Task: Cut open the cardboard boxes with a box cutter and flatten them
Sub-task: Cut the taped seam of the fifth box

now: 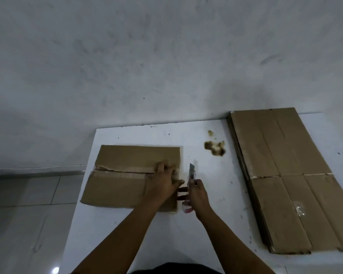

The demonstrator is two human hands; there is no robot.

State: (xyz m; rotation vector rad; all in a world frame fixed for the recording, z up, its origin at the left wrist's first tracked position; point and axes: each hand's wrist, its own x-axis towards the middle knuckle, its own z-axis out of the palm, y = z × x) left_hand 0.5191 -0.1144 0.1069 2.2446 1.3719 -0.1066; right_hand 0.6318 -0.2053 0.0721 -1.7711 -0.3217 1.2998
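Both forearms reach fwd over the white table (216, 224). Left hand (165, 181) lies palm-down w/ fingers spread, pressing the right end of the cardboard box (127, 175) (long axis left-right, tape seam along it). Right hand (198, 194) is wrapped round the box cutter (191, 173), blade pointing away, just beside the box's right edge. Flattened stack (291, 180) lies well apart at the right.
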